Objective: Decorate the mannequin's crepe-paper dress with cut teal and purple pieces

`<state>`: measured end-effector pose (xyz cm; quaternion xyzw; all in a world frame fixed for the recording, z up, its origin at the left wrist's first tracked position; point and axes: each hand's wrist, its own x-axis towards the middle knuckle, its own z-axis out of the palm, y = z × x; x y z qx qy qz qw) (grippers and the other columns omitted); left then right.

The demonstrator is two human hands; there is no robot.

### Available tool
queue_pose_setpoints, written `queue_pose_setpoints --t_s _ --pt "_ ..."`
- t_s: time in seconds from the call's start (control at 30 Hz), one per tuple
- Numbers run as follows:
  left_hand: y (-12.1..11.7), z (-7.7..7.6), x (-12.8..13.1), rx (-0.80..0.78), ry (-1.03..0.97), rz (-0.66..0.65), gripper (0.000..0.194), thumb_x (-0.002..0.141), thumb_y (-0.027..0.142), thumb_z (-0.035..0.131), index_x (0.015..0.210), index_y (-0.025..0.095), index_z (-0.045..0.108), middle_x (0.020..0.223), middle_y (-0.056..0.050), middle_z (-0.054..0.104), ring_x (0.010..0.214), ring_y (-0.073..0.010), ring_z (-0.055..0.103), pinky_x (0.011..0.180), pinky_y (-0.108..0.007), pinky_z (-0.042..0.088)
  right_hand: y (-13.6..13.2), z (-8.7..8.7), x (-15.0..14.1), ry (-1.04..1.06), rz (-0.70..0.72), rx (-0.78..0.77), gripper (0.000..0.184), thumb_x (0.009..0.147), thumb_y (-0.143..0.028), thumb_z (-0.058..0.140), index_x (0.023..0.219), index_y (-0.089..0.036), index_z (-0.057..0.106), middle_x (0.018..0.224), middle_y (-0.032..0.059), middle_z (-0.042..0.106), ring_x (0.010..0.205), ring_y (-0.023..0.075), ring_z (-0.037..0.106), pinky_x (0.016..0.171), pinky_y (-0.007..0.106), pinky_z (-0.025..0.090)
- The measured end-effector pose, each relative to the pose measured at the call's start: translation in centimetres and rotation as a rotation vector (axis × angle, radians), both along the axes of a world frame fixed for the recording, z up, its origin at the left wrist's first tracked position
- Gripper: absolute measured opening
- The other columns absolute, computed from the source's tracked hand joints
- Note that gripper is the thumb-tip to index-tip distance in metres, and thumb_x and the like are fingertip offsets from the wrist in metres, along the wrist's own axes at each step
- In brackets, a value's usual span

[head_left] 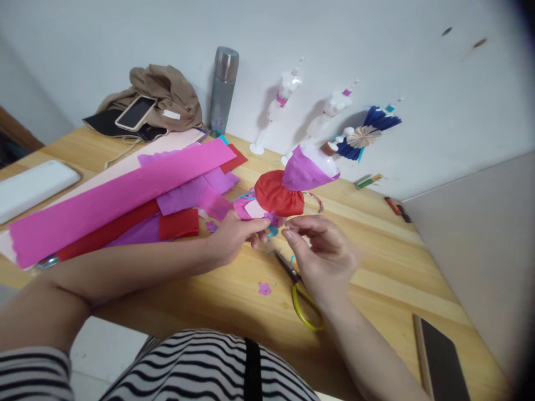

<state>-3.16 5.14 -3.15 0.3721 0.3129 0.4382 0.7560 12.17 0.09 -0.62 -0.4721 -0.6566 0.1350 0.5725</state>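
My left hand pinches a small purple paper flower between thumb and fingers. Close to it, the fingertips of my right hand are pressed together around a tiny pale piece that is too small to name. Just beyond both hands, a small white dress form leans over, dressed in a purple bodice and a gathered red skirt. Yellow-handled scissors lie on the table, partly hidden by my right hand. Another purple paper flower rests nearer me.
Pink, purple and red crepe paper strips are heaped at left. A flask, white dress forms and a blue-dressed one stand by the wall. A phone lies on brown cloth; a dark flat device is at right.
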Motion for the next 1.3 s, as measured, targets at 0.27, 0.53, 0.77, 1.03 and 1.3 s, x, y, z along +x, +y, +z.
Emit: queue_pose_setpoints --t_s 0.27,0.53,0.77,1.03,1.3 --pt "0.0 -0.7 0.2 0.041 -0.018 -0.006 0.030 0.070 0.036 0.083 0.081 0.017 0.062 0.064 0.003 0.061 0.054 -0.0096 0.056 0.045 -0.021 0.037 1.0 -0.6 -0.5 -0.142 -0.069 0.062 0.014 0.087 -0.012 0.077 0.085 -0.025 0.074 0.074 -0.0024 0.073 0.064 0.0147 0.065 0.062 0.030 0.054" --pt "0.1 -0.9 0.3 0.148 0.025 -0.007 0.024 0.075 0.033 0.079 0.080 0.017 0.062 0.060 0.003 0.060 0.052 -0.0091 0.054 0.045 -0.020 0.038 1.4 -0.6 -0.4 -0.148 -0.050 0.003 0.013 0.089 -0.015 0.078 0.079 -0.024 0.077 0.072 -0.0003 0.073 0.060 0.0153 0.062 0.058 0.030 0.051" --pt "0.0 -0.8 0.2 0.189 0.037 -0.008 0.022 0.073 0.032 0.076 0.076 0.017 0.060 0.058 0.003 0.060 0.050 -0.0088 0.053 0.044 -0.020 0.039 1.6 -0.6 -0.3 -0.132 -0.047 0.003 0.012 0.087 -0.015 0.081 0.079 -0.024 0.080 0.070 -0.0008 0.069 0.058 0.0142 0.057 0.054 0.031 0.045" --pt "0.0 -1.1 0.2 0.168 0.048 -0.010 0.023 0.075 0.032 0.077 0.078 0.017 0.060 0.059 0.003 0.060 0.051 -0.0092 0.055 0.044 -0.019 0.039 1.8 -1.0 0.0 -0.119 -0.023 0.001 0.011 0.086 -0.015 0.082 0.081 -0.025 0.081 0.073 0.0007 0.071 0.063 0.0163 0.063 0.058 0.031 0.049" --pt "0.1 -1.0 0.2 0.163 0.033 0.004 0.033 0.076 0.040 0.083 0.085 0.016 0.063 0.063 0.003 0.061 0.054 -0.0099 0.058 0.044 -0.019 0.040 1.1 -0.4 -0.3 -0.219 -0.039 0.030 0.015 0.092 -0.016 0.069 0.091 -0.024 0.082 0.079 0.0028 0.073 0.059 0.0142 0.058 0.052 0.030 0.047"
